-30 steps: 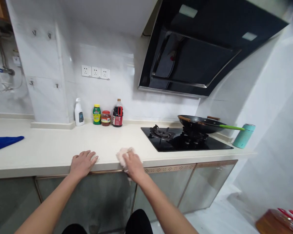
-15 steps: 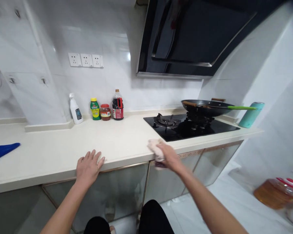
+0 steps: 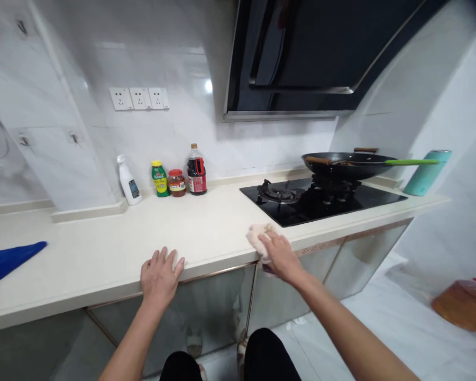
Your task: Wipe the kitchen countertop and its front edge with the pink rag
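My right hand (image 3: 281, 255) is closed on a pale pink cloth (image 3: 257, 236), pressed to the front edge of the cream countertop (image 3: 206, 227) just before the near corner of the gas stove (image 3: 317, 203). Part of the cloth hangs over the edge, with a darker patch below my fingers. My left hand (image 3: 161, 275) rests on the counter's front edge, fingers spread and holding nothing. Some of the cloth is hidden under my right hand.
Along the wall stand a white spray bottle (image 3: 129, 181), a green bottle (image 3: 160, 180), a red-lidded jar (image 3: 176, 184) and a soy sauce bottle (image 3: 197, 172). A wok (image 3: 349, 166) sits on the rear burner, a turquoise tumbler (image 3: 426, 174) beyond. Blue cloth (image 3: 11, 259) lies left.
The view has shifted, so the counter items sit a little differently in the frame. My right hand and the cloth remain at the counter edge near the stove corner; my left hand stays spread.
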The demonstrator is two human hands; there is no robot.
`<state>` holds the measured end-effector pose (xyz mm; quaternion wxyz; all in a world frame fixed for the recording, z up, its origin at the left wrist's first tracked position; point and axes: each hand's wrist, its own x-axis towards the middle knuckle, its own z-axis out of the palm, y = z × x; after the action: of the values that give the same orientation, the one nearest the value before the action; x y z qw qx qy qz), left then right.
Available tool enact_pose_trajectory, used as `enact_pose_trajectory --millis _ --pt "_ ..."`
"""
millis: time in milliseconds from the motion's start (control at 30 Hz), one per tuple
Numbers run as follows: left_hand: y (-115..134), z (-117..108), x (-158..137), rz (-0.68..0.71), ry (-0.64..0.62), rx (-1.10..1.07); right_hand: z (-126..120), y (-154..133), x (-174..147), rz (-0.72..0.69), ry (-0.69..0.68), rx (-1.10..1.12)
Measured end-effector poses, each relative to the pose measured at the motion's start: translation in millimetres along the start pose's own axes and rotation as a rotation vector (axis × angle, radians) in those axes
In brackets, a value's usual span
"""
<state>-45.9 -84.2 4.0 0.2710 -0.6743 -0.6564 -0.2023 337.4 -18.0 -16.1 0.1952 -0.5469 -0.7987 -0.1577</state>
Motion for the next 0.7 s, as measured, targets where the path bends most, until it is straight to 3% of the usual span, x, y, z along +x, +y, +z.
enact_pose_trajectory --millis 200,300,367,533,633,700 --pt "1.6 -0.9 0.3 -0.065 -0.035 -0.067 -9.2 -111.1 21.8 -0.173 -0.001 0.09" --pt "7.0 -14.2 -2.5 -0.108 -0.102 -0.156 -9.4 -142.7 26.3 -0.233 0.026 0.172" --pt "18.5 -27.9 -5.4 -0.052 -0.137 -0.219 -6.6 -150.4 26.5 -0.265 0.036 0.273" --pt "73.2 -47.9 -1.4 0.282 -0.315 -0.332 10.4 -126.5 25.6 -0.41 0.107 0.628" --pt "107.8 -41.7 9.8 0.291 -0.34 -0.261 18.2 -79.4 31.6 -0.492 0.07 0.728" --pt "127.8 -35.3 17.2 0.215 -0.326 -0.147 21.5 -34.9 38.7 -0.427 0.073 0.692"
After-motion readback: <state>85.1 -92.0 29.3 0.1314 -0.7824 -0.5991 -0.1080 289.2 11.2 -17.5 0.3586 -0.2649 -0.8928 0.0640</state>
